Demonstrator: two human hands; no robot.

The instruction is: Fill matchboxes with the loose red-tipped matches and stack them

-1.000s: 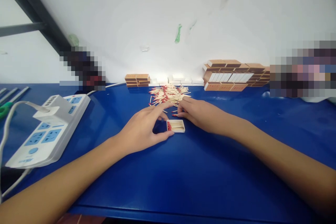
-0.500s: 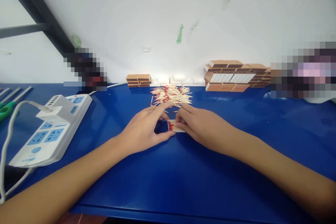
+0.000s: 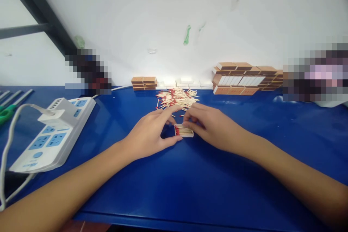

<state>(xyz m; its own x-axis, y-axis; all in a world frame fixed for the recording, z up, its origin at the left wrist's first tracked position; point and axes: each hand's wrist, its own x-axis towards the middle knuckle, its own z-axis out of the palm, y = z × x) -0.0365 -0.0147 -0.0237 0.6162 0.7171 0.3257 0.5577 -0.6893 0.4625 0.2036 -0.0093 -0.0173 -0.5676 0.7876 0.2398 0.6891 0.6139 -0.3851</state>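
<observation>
A small white matchbox tray (image 3: pixel 187 136) lies on the blue table, with red-headed matches (image 3: pixel 185 131) side by side in it, heads to the left. My left hand (image 3: pixel 149 132) grips the tray's left end, thumb at the near side and fingers curled round the far side. Over the tray's far right part, my right hand (image 3: pixel 205 121) has thumb and forefinger pinched together at a match along the far wall; its fingers partly hide that match. Just beyond both hands spreads a loose heap of matches (image 3: pixel 178 97), with a few strays near my fingers.
Brown matchboxes (image 3: pixel 236 90) are stacked against the wall at the right, and a smaller stack (image 3: pixel 143 83) stands left of several white trays (image 3: pixel 186 80). A white power strip (image 3: pixel 61 148) with a plugged-in cable lies at left, near green-handled tools (image 3: pixel 8 113).
My right hand has shifted slightly right and away from me, uncovering more of the matches and the tray's right end. My left hand keeps its hold on the tray.
</observation>
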